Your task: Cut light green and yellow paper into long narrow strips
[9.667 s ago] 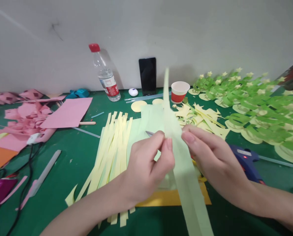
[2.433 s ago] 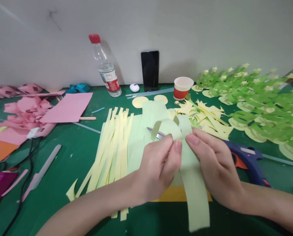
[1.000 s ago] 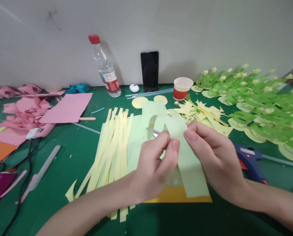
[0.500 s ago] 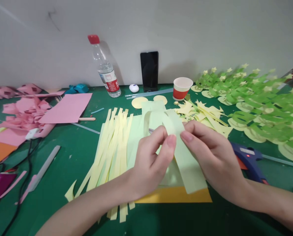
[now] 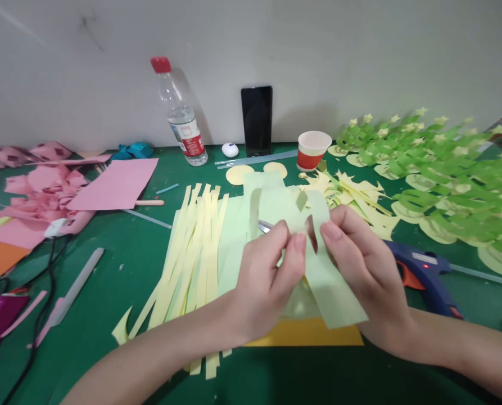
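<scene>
Both hands pinch one pale green paper strip [image 5: 330, 287] above the green table [image 5: 120, 270]. My left hand [image 5: 267, 281] is closed on its bent upper part with thumb and forefinger. My right hand [image 5: 360, 270] is closed on it just to the right. The strip's top curls over into loops above my fingers, and its free end hangs down over an orange sheet [image 5: 310, 336]. Cut pale yellow strips [image 5: 191, 253] lie fanned on the table just left of my hands. Scissor blades [image 5: 264, 226] peek out behind my left hand.
A blue glue gun [image 5: 423, 270] lies right of my right hand. Green paper trees [image 5: 444, 169] crowd the right side. A water bottle [image 5: 179, 115], a phone [image 5: 256, 119] and a paper cup [image 5: 313, 151] stand by the wall. Pink paper [image 5: 116, 184] and cables [image 5: 44, 292] lie at left.
Over ten seconds the long upright strip has been folded down into loops between my fingers. In the last second my hands shifted slightly right, and the hanging end swung a little.
</scene>
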`<state>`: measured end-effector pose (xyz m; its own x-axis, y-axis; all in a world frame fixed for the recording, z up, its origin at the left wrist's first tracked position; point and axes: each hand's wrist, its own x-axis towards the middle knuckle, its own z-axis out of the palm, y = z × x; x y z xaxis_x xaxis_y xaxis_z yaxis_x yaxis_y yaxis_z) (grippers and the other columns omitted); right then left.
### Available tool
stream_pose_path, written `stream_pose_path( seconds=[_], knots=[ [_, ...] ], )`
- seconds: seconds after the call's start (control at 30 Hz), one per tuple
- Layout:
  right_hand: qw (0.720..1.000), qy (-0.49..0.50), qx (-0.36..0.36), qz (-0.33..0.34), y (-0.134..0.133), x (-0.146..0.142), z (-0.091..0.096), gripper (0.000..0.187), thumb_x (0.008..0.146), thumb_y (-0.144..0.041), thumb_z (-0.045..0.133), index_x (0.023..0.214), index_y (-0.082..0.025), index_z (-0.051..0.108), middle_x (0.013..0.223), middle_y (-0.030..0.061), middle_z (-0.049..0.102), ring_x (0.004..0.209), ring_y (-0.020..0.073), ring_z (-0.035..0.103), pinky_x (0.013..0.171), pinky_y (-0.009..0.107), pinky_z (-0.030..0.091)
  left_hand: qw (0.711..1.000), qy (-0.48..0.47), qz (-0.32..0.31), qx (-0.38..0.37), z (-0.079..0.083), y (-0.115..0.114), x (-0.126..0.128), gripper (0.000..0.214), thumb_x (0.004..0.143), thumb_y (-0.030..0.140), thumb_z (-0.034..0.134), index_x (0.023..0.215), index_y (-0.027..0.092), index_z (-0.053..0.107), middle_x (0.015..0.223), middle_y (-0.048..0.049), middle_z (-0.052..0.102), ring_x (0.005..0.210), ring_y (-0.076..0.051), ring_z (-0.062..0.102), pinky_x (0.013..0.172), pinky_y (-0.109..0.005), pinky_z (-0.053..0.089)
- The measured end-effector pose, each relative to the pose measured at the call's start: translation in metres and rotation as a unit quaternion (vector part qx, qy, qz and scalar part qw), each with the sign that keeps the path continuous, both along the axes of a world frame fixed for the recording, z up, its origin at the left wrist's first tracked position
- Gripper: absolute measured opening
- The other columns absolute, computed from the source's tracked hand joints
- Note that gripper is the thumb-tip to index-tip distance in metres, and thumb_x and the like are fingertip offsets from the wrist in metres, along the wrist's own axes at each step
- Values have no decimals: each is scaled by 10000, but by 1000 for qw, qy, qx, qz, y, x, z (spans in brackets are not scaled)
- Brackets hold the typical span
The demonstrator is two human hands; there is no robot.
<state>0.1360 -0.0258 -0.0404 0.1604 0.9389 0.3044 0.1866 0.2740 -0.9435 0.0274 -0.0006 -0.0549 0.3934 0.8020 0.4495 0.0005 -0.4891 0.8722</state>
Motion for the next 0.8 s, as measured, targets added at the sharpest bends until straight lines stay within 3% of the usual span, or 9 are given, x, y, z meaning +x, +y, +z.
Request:
stream_pose_path(
  seconds=[0.23,0.43,0.57,0.8],
  knots=[
    [997,10,-21,78,3,5,3,245,812,-213,415,575,-208,350,525,-38,345,451,86,317,372,217,279,999,-6,-1,-35,4,4,-5,295,903,202,359,628,215,252,547,70,255,466,-77,246,394,-211,243],
    [1000,-8,5,28,4,7,5,247,806,-180,431,565,-204,379,488,-56,320,407,65,267,334,202,213,999,-16,-28,-29,6,2,-4,326,876,156,370,590,209,223,515,71,234,445,-76,238,396,-223,244],
    [998,-4,11,61,6,7,8,277,789,-173,425,536,-203,317,471,-61,250,391,63,206,319,203,162,999,-12,-26,-24,6,0,-3,336,867,146,381,581,209,217,513,74,235,446,-73,237,402,-224,239],
    [999,-11,4,41,2,4,2,304,793,-156,400,541,-206,238,481,-56,247,399,69,223,321,203,193,1000,8,-17,-14,3,-1,-1,325,883,167,357,595,217,215,519,75,233,438,-76,256,395,-231,237]
  ],
)
